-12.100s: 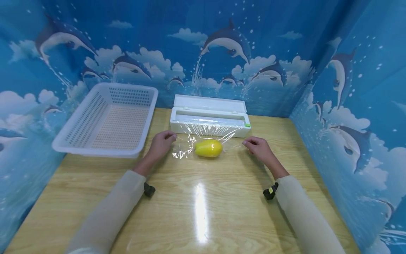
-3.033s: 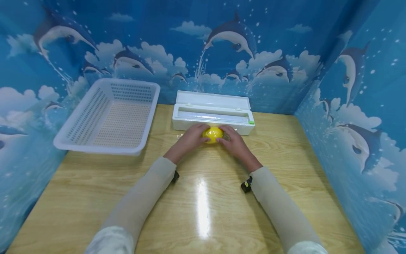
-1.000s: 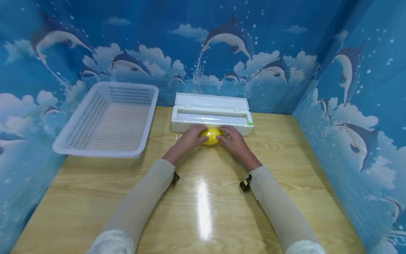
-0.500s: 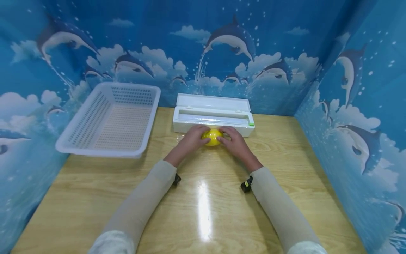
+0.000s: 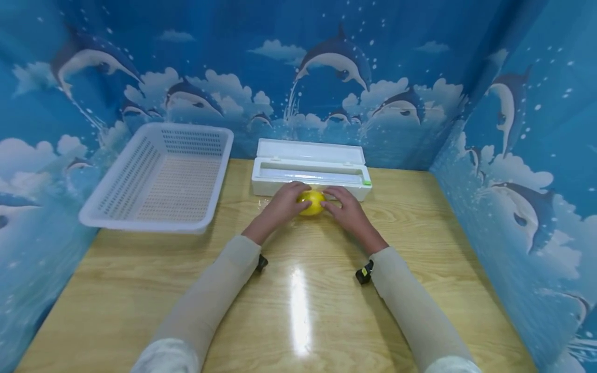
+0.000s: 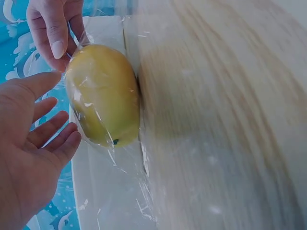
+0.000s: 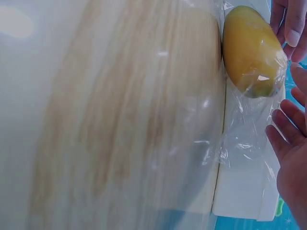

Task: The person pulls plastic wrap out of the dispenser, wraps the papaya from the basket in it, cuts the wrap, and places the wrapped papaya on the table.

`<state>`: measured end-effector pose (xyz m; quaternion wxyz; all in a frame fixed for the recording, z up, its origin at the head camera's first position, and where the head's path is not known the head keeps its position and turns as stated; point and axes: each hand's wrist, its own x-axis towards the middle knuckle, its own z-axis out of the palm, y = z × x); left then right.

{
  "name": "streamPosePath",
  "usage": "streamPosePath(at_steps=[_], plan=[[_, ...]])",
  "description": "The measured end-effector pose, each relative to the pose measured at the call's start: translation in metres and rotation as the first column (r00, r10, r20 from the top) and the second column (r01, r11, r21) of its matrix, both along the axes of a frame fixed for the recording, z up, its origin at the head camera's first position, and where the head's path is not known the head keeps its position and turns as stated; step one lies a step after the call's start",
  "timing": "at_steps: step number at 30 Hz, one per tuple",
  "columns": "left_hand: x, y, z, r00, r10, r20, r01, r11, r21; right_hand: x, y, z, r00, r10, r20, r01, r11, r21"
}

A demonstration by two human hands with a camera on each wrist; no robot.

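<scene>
A yellow, mango-like fruit point(image 5: 311, 202) lies against the front of a white cling film box point(image 5: 311, 177), whose lid stands up. Clear cling film point(image 7: 240, 139) covers the fruit in wrinkles and spreads past both its ends. My left hand point(image 5: 283, 202) holds the fruit's left side, thumb in front and fingers behind. From the other side my right hand point(image 5: 346, 207) holds it the same way, the two thumbs close together. In the left wrist view a small dark stem mark shows at the fruit's lower end. Its underside is hidden.
To the left stands a white plastic basket point(image 5: 205, 224) with slotted walls. A green slider point(image 5: 366, 183) sits at the right end of the box's front edge. Behind and beside the wooden table point(image 5: 298, 300) hangs a blue dolphin-print curtain point(image 5: 280, 67).
Twelve seconds back my hands were apart, pinching film stretched beside the fruit. Since then they have closed in on the fruit, now nearer the box. The last second shows only slight motion.
</scene>
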<state>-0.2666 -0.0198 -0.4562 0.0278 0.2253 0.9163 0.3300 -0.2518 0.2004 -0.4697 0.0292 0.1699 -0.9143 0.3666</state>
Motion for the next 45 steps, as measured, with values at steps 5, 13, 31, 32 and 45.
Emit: streamPosePath(at_steps=[5, 13, 31, 32, 45], plan=[[-0.002, 0.006, 0.006, 1.000, 0.002, 0.002, -0.002, 1.000, 0.008, 0.002, 0.009, 0.001, 0.999, -0.033, 0.005, 0.033, 0.999, -0.021], [-0.011, 0.020, 0.014, 0.998, -0.049, -0.046, 0.049, 0.999, 0.008, 0.000, 0.031, 0.000, 0.994, -0.085, -0.067, 0.081, 0.995, -0.055], [-0.022, 0.033, 0.008, 0.995, -0.078, -0.058, 0.080, 0.996, 0.028, -0.001, 0.060, 0.001, 0.955, -0.161, -0.250, 0.134, 0.984, -0.121], [-0.022, 0.033, 0.008, 0.995, -0.080, -0.057, 0.082, 0.996, 0.027, -0.001, 0.061, 0.002, 0.955, -0.163, -0.247, 0.136, 0.983, -0.123], [-0.030, 0.060, 0.021, 0.989, -0.142, -0.051, 0.146, 0.987, 0.070, -0.009, 0.081, -0.004, 0.937, -0.336, -0.092, 0.313, 0.928, -0.201]])
